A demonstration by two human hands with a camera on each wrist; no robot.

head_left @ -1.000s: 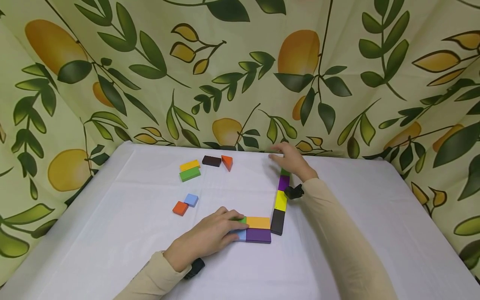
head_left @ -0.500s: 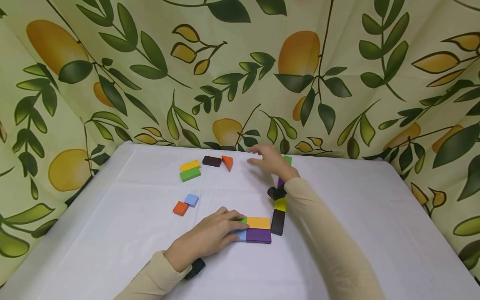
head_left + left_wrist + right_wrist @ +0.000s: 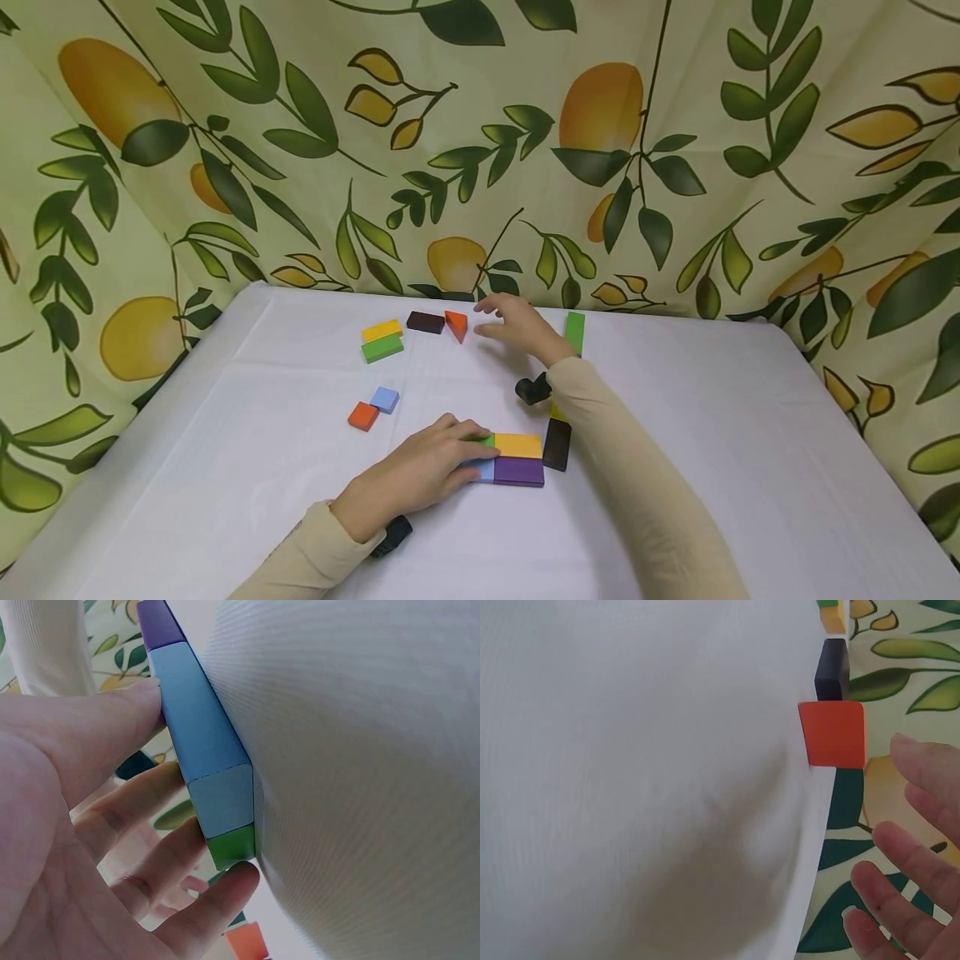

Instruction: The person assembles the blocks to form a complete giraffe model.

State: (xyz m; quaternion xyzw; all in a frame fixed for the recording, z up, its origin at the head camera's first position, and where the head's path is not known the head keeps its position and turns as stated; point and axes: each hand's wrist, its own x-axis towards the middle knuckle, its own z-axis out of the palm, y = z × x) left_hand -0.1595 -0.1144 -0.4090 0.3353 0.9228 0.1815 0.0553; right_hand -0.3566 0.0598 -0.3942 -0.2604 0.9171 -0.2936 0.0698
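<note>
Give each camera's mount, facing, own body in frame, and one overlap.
Head: worn on the head, facing forward and down over the white tablecloth to the fruit-print fabric; left hand, right hand and both sleeves show.
Left wrist: on that wrist, facing the light blue block the left hand touches; its palm, fingers and a sleeve show.
Right wrist: on that wrist, facing along the tablecloth toward the orange triangular block; right fingers show.
Shared: head and right wrist both see that block and the dark block beside it.
</note>
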